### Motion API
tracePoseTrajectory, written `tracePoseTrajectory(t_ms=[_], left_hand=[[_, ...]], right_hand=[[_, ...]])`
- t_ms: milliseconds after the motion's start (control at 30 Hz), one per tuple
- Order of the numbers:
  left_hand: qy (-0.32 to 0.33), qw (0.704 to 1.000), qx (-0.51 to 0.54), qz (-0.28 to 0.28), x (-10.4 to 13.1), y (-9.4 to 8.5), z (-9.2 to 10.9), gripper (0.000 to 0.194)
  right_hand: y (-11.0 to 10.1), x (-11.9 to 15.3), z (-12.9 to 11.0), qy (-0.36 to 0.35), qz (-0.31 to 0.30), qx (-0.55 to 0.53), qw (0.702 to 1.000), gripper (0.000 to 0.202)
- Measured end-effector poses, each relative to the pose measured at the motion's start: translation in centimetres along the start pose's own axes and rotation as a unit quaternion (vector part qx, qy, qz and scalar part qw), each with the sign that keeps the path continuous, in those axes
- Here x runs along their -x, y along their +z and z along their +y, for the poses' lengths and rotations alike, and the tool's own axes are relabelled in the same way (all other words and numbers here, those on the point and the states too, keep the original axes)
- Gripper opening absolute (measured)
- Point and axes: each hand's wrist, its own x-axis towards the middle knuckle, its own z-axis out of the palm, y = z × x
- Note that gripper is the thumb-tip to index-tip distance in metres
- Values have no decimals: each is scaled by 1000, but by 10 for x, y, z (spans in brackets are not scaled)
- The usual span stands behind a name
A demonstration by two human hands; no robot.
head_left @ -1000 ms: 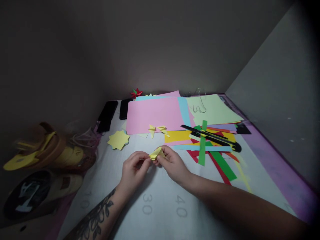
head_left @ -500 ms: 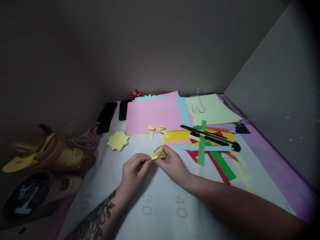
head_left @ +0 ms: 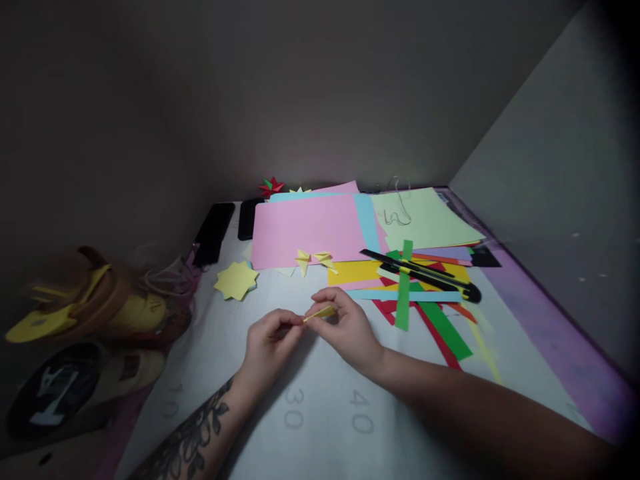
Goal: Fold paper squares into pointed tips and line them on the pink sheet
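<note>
Between my two hands is a small piece of folded yellow paper [head_left: 320,313], seen almost edge-on. My left hand [head_left: 273,340] pinches its left end between thumb and fingertips. Around its right part, the thumb and fingers of my right hand [head_left: 347,327] are closed, hiding some of it. Just beyond, two small folded yellow paper pieces [head_left: 303,262] lie by the near edge of a pink sheet [head_left: 307,230]. A yellow paper star with many points [head_left: 236,281] rests to the left, on top of other paper.
Right of my hands lie coloured paper strips [head_left: 443,330] and a black-and-yellow utility knife [head_left: 425,275]. Pale green sheets [head_left: 425,217] and a red-green paper star [head_left: 271,187] sit at the back. Dark phones [head_left: 215,230] lie back left; a brown-yellow object [head_left: 110,307] stands left.
The folded yellow paper has been flattened or turned, so its broad face shows less and it looks thinner. My right fingers have shifted around it; my left hand has barely moved.
</note>
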Motion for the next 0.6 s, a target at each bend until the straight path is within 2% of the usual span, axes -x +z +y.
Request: tracePoseTrajectory(t_ms=[167,267,433,600], left_hand=[[-69,996,47,-7,-3,2,0,9],[-99,992,73,-8,-4,2,-1,11],[-110,991,75,-19,-4,-1,0,8],[-105,991,70,-36,-3,-1,1,10]], right_hand=[[0,-2,1,25,24,-24,999,26],[0,-3,3,40,9,-59,997,30],[-1,-5,3,-13,14,-21,1000,54],[-1,-4,-1,24,-36,-19,999,65]])
